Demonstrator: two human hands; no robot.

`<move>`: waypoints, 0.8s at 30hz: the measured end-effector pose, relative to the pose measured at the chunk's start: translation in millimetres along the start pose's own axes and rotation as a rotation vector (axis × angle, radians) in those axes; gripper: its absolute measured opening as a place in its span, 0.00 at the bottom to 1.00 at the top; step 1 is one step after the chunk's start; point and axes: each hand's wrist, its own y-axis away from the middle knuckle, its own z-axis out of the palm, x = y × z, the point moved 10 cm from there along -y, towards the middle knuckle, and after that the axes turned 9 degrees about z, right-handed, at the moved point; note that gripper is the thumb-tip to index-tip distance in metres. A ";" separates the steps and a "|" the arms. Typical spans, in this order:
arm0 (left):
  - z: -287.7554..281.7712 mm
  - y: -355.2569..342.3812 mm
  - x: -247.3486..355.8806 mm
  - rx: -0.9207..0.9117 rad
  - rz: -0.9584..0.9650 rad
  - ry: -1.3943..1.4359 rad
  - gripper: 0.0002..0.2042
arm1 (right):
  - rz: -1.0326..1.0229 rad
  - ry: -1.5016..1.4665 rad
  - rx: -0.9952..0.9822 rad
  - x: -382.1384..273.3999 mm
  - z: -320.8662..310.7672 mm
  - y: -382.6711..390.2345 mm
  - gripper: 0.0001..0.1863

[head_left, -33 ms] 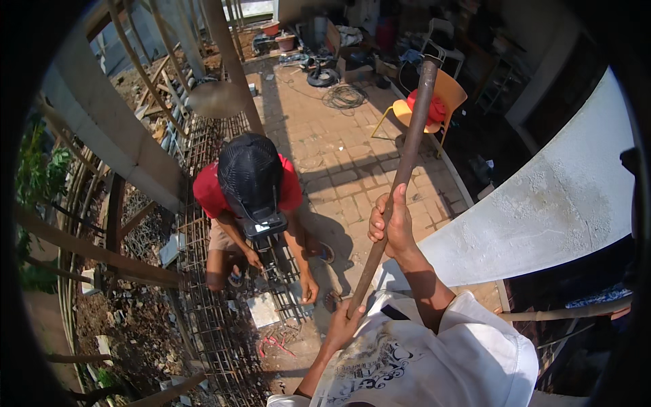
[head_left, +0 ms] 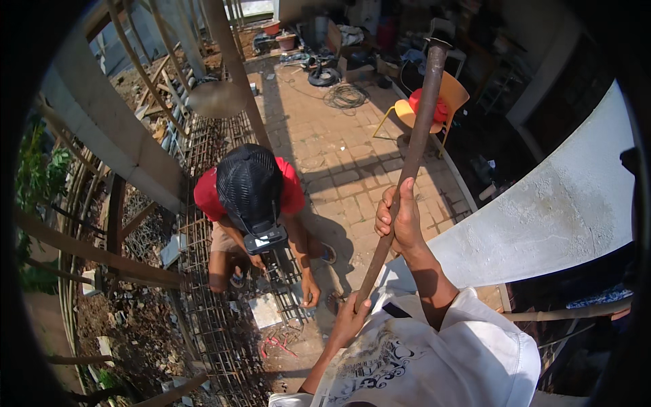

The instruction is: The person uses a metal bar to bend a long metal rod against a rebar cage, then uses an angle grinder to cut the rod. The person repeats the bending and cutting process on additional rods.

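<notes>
My right hand (head_left: 405, 220) is wrapped round the middle of a long brown pole (head_left: 415, 146), thumb lying up along it. Lower down, near my white shirt, my left hand (head_left: 350, 319) grips the same pole. It slants up and to the right, ending in a wider dark head (head_left: 439, 43); what that head is, I cannot make out. To the left, a person in a red shirt and black cap (head_left: 249, 180) crouches over a rebar cage (head_left: 203, 298). That person's hand (head_left: 310, 292) hangs beside the bars.
A red-handled tool (head_left: 278, 347) lies near a pale tile (head_left: 264, 311) by the cage. Wooden posts (head_left: 237, 74) and a concrete column (head_left: 122, 136) stand at left. Beyond the paving are a coil of cable (head_left: 344, 96) and a yellow chair (head_left: 451, 102). A white wall (head_left: 536, 203) curves at right.
The pole's upper end has shifted slightly right, and its wider head now shows more. My hands have moved a little to the right with it. The crouching person's head is slightly lower.
</notes>
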 end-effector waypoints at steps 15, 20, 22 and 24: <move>-73.8 -144.9 -108.9 0.121 -0.414 0.446 0.22 | -0.841 0.148 0.349 -176.6 -92.1 -193.1 0.32; -91.1 -293.6 -96.1 0.160 -0.469 0.334 0.24 | -0.768 0.093 0.405 -186.5 -163.3 -340.6 0.21; -99.7 -391.3 -66.1 0.209 -0.278 0.282 0.21 | -0.628 0.159 0.469 -188.9 -191.0 -421.6 0.19; -103.2 -478.9 -44.5 0.141 -0.360 0.195 0.19 | -0.482 0.206 0.513 -186.6 -211.1 -500.8 0.18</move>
